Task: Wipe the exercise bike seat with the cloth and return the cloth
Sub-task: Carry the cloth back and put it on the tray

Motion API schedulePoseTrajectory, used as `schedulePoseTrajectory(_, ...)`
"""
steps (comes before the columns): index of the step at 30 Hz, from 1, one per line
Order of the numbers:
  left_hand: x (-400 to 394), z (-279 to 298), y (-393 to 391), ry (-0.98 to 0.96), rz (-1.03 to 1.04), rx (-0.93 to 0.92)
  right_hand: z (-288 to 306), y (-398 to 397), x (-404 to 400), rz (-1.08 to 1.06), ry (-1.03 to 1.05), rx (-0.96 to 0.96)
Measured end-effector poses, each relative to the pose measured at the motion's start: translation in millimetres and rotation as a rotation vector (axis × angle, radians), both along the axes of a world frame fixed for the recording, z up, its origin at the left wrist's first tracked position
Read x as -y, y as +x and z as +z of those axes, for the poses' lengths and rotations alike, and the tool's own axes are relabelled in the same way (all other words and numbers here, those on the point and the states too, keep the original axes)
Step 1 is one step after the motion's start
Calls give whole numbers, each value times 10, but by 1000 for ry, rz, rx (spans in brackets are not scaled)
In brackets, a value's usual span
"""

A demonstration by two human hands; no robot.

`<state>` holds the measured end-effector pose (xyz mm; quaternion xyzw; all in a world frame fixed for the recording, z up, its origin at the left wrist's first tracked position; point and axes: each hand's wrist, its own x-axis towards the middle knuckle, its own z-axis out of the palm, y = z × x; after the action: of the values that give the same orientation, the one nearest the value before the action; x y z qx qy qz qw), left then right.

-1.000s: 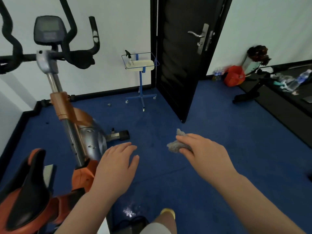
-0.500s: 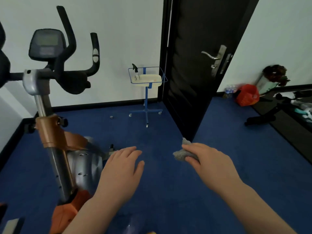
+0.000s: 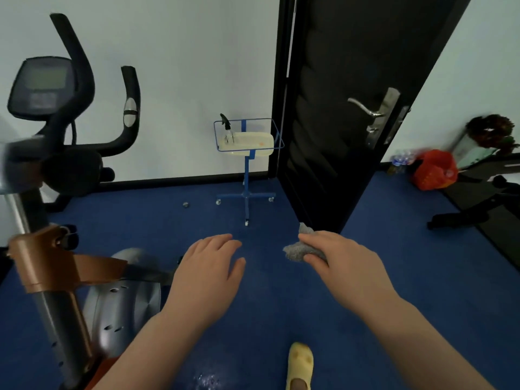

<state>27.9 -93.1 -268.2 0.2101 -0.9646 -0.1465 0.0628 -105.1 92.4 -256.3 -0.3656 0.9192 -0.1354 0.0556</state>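
One exercise bike (image 3: pixel 64 192) stands at the far left, its handlebars upright and its seat out of view. The left hand (image 3: pixel 208 266) hovers palm down over the blue carpet (image 3: pixel 394 277), fingers spread and holding nothing. Beyond it stands one blue wheeled stand (image 3: pixel 246 170) carrying a cream tray (image 3: pixel 247 142) with one spray bottle (image 3: pixel 227 130). The right hand (image 3: pixel 343 263) is pinched around one bunched grey cloth (image 3: pixel 295 250), whose loose corner points up and away. One yellow slipper (image 3: pixel 300 364) shows below.
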Motion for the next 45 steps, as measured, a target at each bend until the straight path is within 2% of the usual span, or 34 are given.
schedulePoseTrajectory(10, 50, 93, -1416, 11, 89, -21, 52, -1476, 109, 87, 12, -26)
schedulePoseTrajectory(15, 181, 21, -1818, 45, 103, 16, 9, -1930, 308, 114, 5, 31)
schedulePoseTrajectory(26, 1299, -186, -2660, 47, 114, 86, -219, -2818, 1459, 148, 48, 112)
schedulePoseTrajectory(34, 2299, -254, -3252, 42, 109, 110, -289, -3364, 2332, 104, -41, 142)
schedulePoseTrajectory(45, 2821, -438, -4284, 59, 98, 150, -382, -4392, 3098, 166, -51, 156)
